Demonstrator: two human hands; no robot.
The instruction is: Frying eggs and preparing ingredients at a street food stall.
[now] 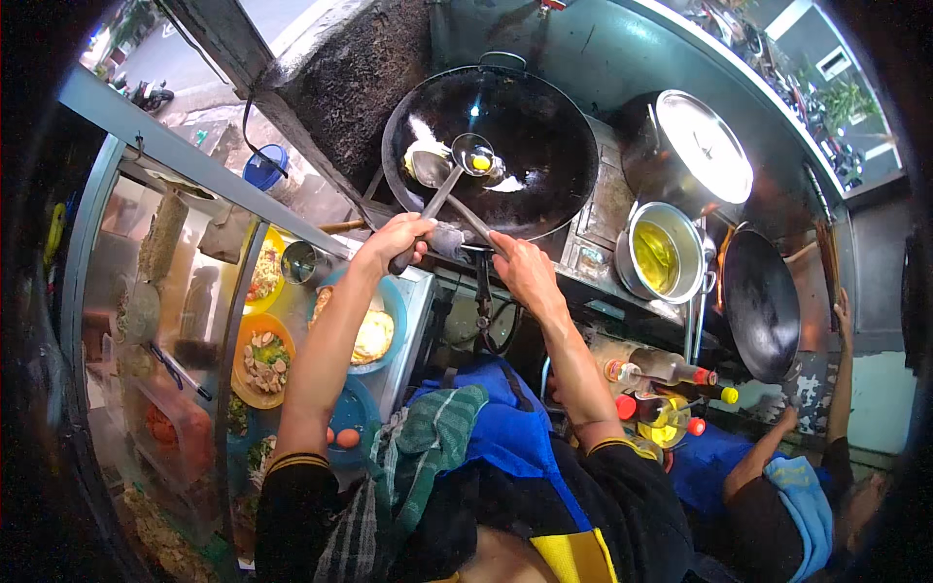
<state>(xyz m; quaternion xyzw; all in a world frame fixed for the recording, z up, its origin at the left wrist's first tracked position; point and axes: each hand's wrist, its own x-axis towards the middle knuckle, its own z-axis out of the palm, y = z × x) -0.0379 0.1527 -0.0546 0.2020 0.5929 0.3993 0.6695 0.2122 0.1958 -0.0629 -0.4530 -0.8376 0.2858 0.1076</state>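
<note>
My left hand (403,244) is closed around the handle of a metal ladle (473,154) whose bowl has a yellow spot in it, perhaps egg yolk or a reflection. Gripped in my right hand (526,273) is the handle of a second cooking utensil, a spatula or ladle (430,169). The two handles cross over the big black wok (561,146). White matter, perhaps egg, lies at the wok's left side beside the utensil heads. A crumpled grey cloth (446,239) sits at the near rim, close to my left hand.
Right of the wok stand a lidded pot (703,146), a pot of yellow oil (656,259) and a smaller wok (762,302). Sauce bottles (667,364) are below. At left, bowls of food (264,361) stand behind glass. A co-worker's arm (754,455) shows at lower right.
</note>
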